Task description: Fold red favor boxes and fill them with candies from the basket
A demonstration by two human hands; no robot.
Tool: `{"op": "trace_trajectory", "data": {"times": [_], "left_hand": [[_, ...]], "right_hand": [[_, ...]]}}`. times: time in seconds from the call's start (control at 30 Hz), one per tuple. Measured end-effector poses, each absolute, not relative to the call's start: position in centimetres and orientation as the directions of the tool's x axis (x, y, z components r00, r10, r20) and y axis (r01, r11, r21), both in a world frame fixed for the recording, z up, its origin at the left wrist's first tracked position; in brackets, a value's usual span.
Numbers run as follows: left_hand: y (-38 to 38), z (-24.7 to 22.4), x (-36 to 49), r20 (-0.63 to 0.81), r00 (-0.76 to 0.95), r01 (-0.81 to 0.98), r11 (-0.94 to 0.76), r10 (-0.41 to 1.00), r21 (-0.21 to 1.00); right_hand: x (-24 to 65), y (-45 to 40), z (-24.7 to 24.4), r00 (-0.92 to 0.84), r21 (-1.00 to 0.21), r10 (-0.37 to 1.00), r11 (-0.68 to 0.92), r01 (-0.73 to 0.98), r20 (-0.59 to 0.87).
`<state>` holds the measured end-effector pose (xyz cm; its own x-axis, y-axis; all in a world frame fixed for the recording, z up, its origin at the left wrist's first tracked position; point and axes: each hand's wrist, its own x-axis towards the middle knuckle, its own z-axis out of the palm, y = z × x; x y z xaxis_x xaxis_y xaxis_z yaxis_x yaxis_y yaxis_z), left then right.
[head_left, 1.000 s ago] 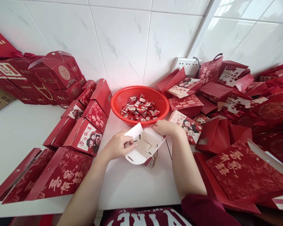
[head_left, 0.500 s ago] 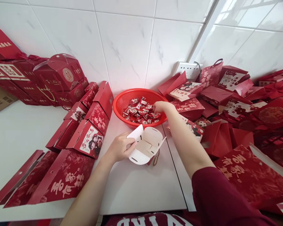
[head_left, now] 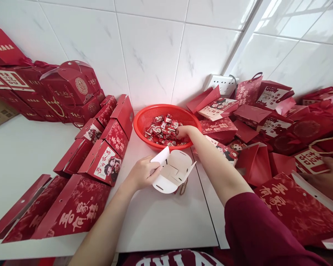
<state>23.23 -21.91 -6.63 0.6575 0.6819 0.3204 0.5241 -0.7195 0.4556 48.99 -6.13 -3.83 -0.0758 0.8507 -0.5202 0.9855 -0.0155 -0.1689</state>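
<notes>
On a white counter [head_left: 161,221] by tiled walls, the left hand [head_left: 143,171] grips an open box [head_left: 173,171] while the right hand [head_left: 184,132], curled, reaches into candies [head_left: 161,133] in a red basket [head_left: 141,120].

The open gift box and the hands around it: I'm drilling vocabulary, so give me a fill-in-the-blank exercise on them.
1. The left hand holds the open gift box by its ____ flap.
2. The right hand reaches into the red ____ of wrapped candies.
3. The inside of the box is ____ of candies.

Missing words: white; basket; empty
</notes>
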Motion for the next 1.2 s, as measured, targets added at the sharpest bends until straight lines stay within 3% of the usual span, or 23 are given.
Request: {"op": "trace_trajectory", "data": {"times": [0.17,0.3,0.43,0.57,0.67,0.93,1.2], "left_hand": [[-22.0,-6.7,23.2,0.306,0.646,0.524,-0.698,0.699,0.488],[-22.1,-6.6,23.2,0.297,0.651,0.53,-0.698,0.699,0.481],[-22.0,-6.6,23.4,0.295,0.661,0.531,-0.707,0.69,0.467],[-21.9,-6.6,23.3,0.284,0.669,0.544,-0.713,0.687,0.443],[-22.0,-6.6,23.3,0.277,0.672,0.553,-0.714,0.687,0.43],[-21.9,-6.6,23.5,0.277,0.669,0.558,-0.713,0.689,0.425],[-22.0,-6.5,23.6,0.282,0.67,0.561,-0.717,0.687,0.415]], "right_hand": [[49.2,-9.5,-2.1,-0.187,-0.426,0.962,0.086,0.901,-0.201],[49.4,-14.2,-0.6,-0.25,-0.589,0.968,0.202,0.783,0.0],[49.8,-18.4,0.7,-0.351,-0.814,0.924,0.321,0.485,0.155],[50.0,-21.0,2.0,-0.41,-0.915,0.887,0.326,0.237,0.21],[50.0,-22.3,2.9,-0.424,-0.922,0.873,0.341,0.181,0.24],[49.2,-23.4,3.9,-0.423,-0.779,0.88,0.416,0.468,0.216],[48.8,-23.6,4.3,-0.533,-0.728,0.832,0.459,0.508,0.153]]}}
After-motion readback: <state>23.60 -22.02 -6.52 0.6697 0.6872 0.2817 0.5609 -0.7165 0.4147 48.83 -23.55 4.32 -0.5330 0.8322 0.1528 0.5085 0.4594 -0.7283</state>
